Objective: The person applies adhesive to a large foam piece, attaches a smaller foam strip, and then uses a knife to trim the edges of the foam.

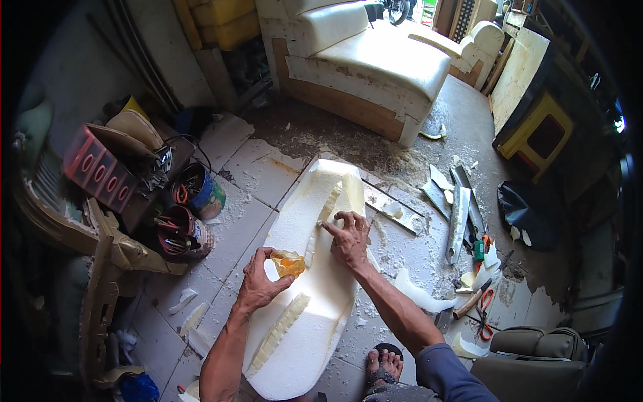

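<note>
A long white foam block [301, 352], shaped like a motorcycle seat, lies lengthwise in front of me. Yellowish foam strips run along it: an upper strip [330, 201] and a lower strip [278, 335]. My left hand [258, 280] grips a small translucent cup [288, 264] with amber, glue-like stuff in it, held above the block's left side. My right hand [349, 240] rests over the block's right side, fingers bent and apart, the index fingertip at the upper strip's lower end. I see nothing held in it.
Tool-filled buckets [199, 191] and a red organizer [100, 167] stand at left. Metal pieces [459, 221], red-handled scissors [485, 313] and a hammer [471, 300] lie on the right floor among foam scraps [418, 295]. A cream sofa [375, 60] stands ahead.
</note>
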`<state>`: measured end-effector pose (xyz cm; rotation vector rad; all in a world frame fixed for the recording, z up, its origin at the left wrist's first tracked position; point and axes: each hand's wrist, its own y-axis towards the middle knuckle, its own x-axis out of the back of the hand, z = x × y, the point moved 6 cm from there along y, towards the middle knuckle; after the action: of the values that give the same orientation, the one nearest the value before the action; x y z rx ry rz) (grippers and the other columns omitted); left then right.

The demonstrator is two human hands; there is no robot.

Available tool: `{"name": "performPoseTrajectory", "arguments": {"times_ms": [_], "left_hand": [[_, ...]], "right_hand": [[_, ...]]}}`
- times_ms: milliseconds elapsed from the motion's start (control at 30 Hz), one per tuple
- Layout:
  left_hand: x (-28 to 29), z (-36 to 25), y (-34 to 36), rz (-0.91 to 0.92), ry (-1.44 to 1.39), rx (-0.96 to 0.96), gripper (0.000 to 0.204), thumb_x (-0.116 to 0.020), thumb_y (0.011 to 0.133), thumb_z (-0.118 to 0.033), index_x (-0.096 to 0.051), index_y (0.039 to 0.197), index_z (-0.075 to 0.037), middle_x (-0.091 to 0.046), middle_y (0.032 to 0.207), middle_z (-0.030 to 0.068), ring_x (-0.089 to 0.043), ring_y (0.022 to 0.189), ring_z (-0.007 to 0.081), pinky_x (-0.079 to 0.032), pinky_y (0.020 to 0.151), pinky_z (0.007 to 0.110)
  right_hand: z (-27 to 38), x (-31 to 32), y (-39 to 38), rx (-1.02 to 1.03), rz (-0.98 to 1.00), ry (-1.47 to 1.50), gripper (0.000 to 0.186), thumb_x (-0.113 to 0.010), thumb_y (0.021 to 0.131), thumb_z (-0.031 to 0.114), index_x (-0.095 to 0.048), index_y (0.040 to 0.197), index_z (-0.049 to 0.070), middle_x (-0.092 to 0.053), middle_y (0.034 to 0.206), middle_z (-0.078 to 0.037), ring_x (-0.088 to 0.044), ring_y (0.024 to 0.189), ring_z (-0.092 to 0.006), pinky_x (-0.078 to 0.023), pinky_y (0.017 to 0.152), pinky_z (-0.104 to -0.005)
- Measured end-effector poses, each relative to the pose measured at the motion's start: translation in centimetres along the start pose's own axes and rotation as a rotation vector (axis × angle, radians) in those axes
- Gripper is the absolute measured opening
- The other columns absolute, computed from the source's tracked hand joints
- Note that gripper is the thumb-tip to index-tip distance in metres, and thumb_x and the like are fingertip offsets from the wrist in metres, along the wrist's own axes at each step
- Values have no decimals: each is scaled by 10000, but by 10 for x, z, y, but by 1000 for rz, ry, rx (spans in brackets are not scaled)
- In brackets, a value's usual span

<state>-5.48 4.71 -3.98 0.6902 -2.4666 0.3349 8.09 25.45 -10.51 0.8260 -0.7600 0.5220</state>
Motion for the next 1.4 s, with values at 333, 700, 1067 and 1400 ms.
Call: {"name": "performPoseTrajectory", "arguments": {"times_ms": [333,700,1067,1400], "left_hand": [[5,9,-10,-20,8,17,742,-864,753,-299,-486,1310,15,-606,1253,228,-588,1224,351,-454,1074,441],[18,8,-21,-61,-90,29,689,-865,767,-237,-483,1289,1,-584,1255,192,-562,1231,304,-423,1097,410],[18,3,-26,-70,-80,53,666,-862,769,-210,-488,1279,0,-592,1237,187,-567,1219,304,-428,1089,414],[19,-5,-30,-89,-78,26,655,-856,772,-198,-482,1269,6,-601,1229,195,-571,1225,323,-443,1076,403]], "right_hand": [[29,0,-42,114,186,0,502,-670,802,63,-748,1222,326,-574,1250,-53,-461,1282,-290,-222,1134,-655],[60,20,-49,114,222,25,528,-615,806,43,-749,1230,328,-586,1170,-55,-498,1202,-288,-240,1128,-661],[66,4,-73,198,298,-135,514,-562,911,114,-693,1313,407,-560,1156,-27,-502,1184,-256,-202,1129,-670],[81,13,-59,169,394,-67,453,-546,884,82,-782,1182,330,-574,1093,-61,-520,1098,-264,-274,1068,-605]]}}
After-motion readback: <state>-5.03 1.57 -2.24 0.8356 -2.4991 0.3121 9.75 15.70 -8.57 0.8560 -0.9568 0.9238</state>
